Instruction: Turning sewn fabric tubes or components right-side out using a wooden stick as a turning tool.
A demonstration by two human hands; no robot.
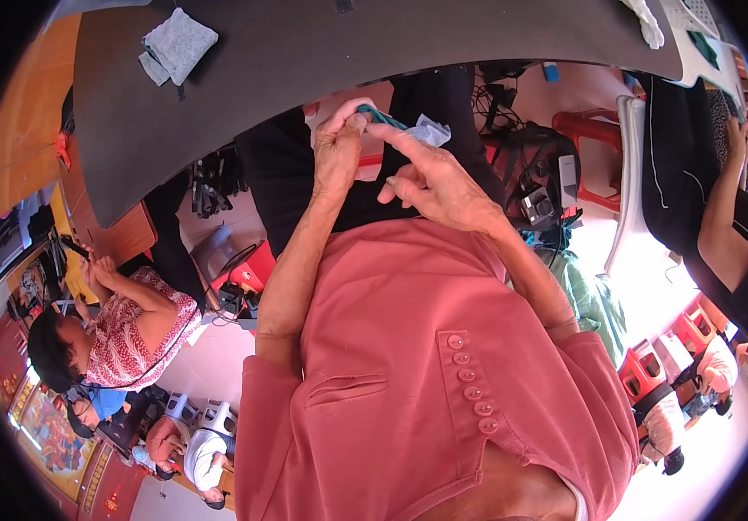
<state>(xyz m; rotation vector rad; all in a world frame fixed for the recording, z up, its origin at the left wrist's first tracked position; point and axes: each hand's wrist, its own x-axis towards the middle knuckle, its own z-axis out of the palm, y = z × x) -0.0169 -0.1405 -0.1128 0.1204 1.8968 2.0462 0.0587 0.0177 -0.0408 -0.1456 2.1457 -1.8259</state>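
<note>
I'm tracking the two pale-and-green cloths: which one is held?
The near cloth, pinched in the left hand; the far cloth lies on the table, toward its left end.

A black table (443, 35) is stretching ahead, red plastic stools (584, 127) are standing at right, bright light is flooding the pale floor (170, 369), and a red wall (11, 346) is rising at left.

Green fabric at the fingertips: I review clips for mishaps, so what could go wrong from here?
The green fabric is held off the table, above the lap; if the pinch of the left hand loosens, it could drop. The pale piece beside it juts out past the index finger of the right hand, so it might catch or get pulled askew.
</note>
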